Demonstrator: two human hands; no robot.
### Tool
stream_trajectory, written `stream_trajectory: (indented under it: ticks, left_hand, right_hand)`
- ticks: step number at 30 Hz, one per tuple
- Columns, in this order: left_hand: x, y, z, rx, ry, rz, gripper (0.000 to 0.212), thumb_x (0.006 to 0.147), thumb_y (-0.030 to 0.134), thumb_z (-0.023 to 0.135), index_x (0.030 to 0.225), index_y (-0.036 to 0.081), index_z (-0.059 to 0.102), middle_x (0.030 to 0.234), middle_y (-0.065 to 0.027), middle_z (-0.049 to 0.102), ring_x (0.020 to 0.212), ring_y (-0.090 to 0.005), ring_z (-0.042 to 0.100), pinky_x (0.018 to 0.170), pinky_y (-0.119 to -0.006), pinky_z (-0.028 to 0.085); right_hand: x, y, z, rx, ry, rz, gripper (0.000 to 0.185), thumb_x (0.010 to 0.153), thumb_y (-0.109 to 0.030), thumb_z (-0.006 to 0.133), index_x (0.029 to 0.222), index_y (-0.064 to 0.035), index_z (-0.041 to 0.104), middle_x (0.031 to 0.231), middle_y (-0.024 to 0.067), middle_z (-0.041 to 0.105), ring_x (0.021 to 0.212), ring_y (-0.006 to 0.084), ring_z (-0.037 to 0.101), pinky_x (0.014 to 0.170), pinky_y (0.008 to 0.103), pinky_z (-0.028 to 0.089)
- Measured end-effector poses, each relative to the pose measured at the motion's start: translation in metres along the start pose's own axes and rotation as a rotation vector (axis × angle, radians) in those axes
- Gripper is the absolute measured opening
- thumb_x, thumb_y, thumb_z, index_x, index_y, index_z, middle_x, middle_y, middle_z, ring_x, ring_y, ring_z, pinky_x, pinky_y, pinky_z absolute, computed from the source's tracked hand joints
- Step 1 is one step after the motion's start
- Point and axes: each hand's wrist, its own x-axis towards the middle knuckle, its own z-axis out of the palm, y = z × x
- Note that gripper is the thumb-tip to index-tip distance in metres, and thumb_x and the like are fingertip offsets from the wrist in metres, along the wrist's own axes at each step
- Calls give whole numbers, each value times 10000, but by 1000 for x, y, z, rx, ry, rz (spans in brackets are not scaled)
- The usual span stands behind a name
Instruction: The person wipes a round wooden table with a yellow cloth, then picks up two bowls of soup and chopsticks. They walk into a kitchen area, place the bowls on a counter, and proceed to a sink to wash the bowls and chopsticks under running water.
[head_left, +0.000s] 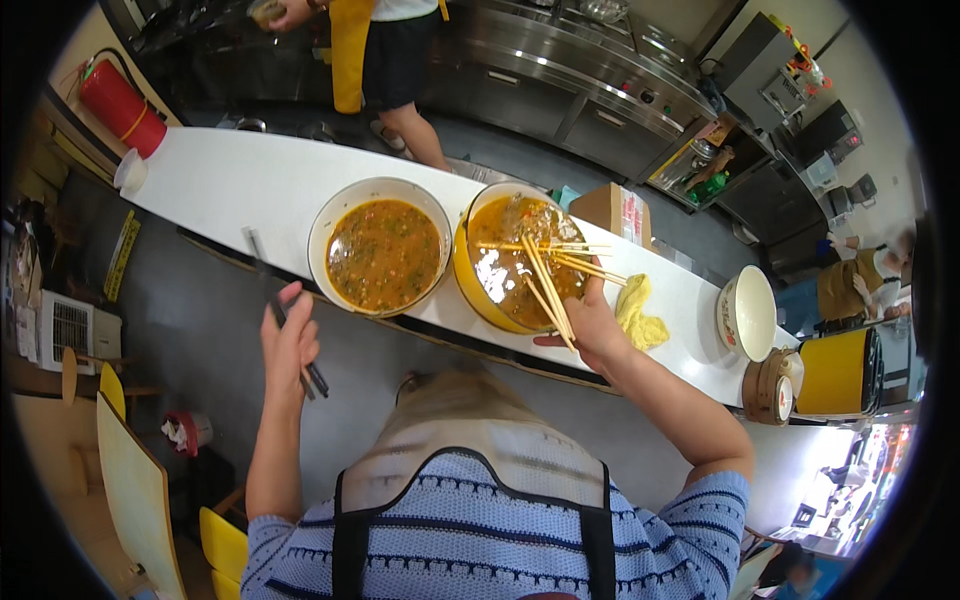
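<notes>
My left hand (289, 337) is shut on a pair of dark tongs or chopsticks (262, 259), blurred, in front of the white counter. To its right, a white bowl (318, 247) of reddish-brown soup with chopped greens stands on the counter. Beside it is a yellow enamel pot (474, 296) of orange broth, with several wooden skewers (546, 289) leaning in it and over its rim. My right hand (592, 322) is at the pot's right side, near the skewer ends; its fingers are partly hidden, so its hold is unclear. A crumpled yellow cloth (641, 315) lies right of this hand.
Along the white counter (225, 172) stand a fire extinguisher (124, 109), a small tub (131, 171), a floral bowl (750, 311) and a bamboo steamer (761, 390). Behind it are a cardboard box (611, 214) and a person in a yellow apron (349, 56). Another person stands far right.
</notes>
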Motion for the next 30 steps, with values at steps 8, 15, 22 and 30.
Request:
stream_trajectory:
  ticks: [8, 15, 22, 30]
  left_hand:
    - [-22, 38, 128, 864, -428, 539, 489, 824, 233, 621, 1201, -54, 498, 637, -74, 568, 573, -156, 577, 565, -287, 477]
    - [11, 18, 152, 954, -619, 430, 363, 794, 163, 496, 1104, -26, 527, 634, -99, 554, 643, -197, 632, 572, -323, 493]
    - [23, 11, 152, 913, -708, 374, 369, 816, 135, 448, 1137, -42, 495, 714, -135, 577, 590, -207, 613, 590, -321, 509]
    - [28, 11, 153, 1093, -682, 450, 347, 831, 138, 431, 1118, -53, 475, 722, -183, 602, 590, -236, 632, 602, -341, 507]
  right_hand:
    - [2, 4, 5, -95, 12, -104, 773, 872, 21, 350, 1412, -199, -158, 1180, 197, 479, 792, 220, 607, 517, 328, 568]
    - [-14, -1, -2, -15, 14, -96, 668, 867, -36, 389, 1392, -186, 5, 1206, 152, 467, 895, 220, 610, 586, 361, 589]
    - [-13, 7, -14, 265, -34, 44, 660, 755, -41, 524, 1318, -123, 191, 1127, 171, 489, 852, 299, 603, 698, 457, 567]
    - [-9, -3, -13, 280, -134, 124, 544, 728, 29, 486, 1207, -53, 240, 1047, 190, 487, 766, 327, 620, 663, 470, 587]
